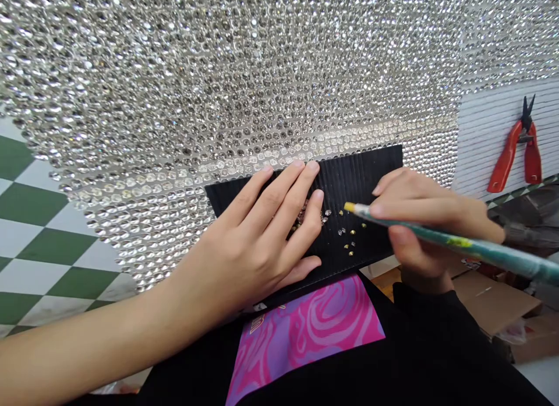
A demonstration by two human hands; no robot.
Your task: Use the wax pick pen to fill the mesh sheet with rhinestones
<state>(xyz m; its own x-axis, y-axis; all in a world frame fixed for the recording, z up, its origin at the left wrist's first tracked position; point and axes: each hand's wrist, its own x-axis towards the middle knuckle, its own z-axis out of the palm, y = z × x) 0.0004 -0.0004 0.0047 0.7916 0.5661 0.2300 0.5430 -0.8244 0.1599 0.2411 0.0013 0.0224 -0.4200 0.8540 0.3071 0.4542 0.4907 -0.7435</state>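
Black ridged tray (349, 173) sits on my lap, just below the big rhinestone sheet (244, 74), and every place here I call from that tray. My left hand (257, 237) lies flat on the tray's left half, fingers together and stretched out, gripping nothing, just pinning the tray. A small heap of clear rhinestones (303, 215) peeks out under those fingertips. My right hand (419, 219) comes in over the tray's right edge, fingers closed round the teal picker pen (471, 247) in a writing grip, its yellow tip (349, 207) hovering near the tray's middle.

I reckon the trick is a light, straight-down touch on one stone at a time, left palm pressing so the tray can't slide, the pen kept steep so the tip meets the stone's face and not its edge.

Count: one tray, one pen, two hands. Loose gold-tinted stones (351, 243) right of the heap: about seven, though some are too small to be sure. The heap itself I can't count, it's half hidden.

Up and right of the tray, one pair of red-handled pliers (517, 147) rests on a white slatted surface (484, 132). Left of the tray, green-and-white checked floor (30, 237). Below it, a pink swirl print (305, 330) on my black top.
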